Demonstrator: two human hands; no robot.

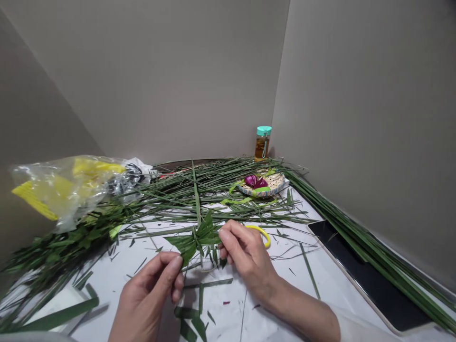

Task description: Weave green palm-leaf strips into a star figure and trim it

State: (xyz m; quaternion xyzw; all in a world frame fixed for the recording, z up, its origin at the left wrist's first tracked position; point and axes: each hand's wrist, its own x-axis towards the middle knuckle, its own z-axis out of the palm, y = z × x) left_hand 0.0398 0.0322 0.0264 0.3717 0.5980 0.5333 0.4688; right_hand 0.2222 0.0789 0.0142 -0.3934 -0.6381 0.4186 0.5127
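Both my hands hold a folded green leaf piece with several pointed lobes, above the white-covered table. My left hand pinches its left tip between thumb and fingers. On the other side, my right hand pinches the right tip, the other fingers curled in. A long upright leaf strip shows just behind the piece; whether it is joined to it I cannot tell. Cut leaf scraps lie below the hands. Beyond my right hand a yellow loop handle shows, the rest hidden.
Long green leaf blades cover the table's back, with more along the right over a dark tablet. A woven tray holds purple pieces. A lidded bottle and plastic bag stand farther back.
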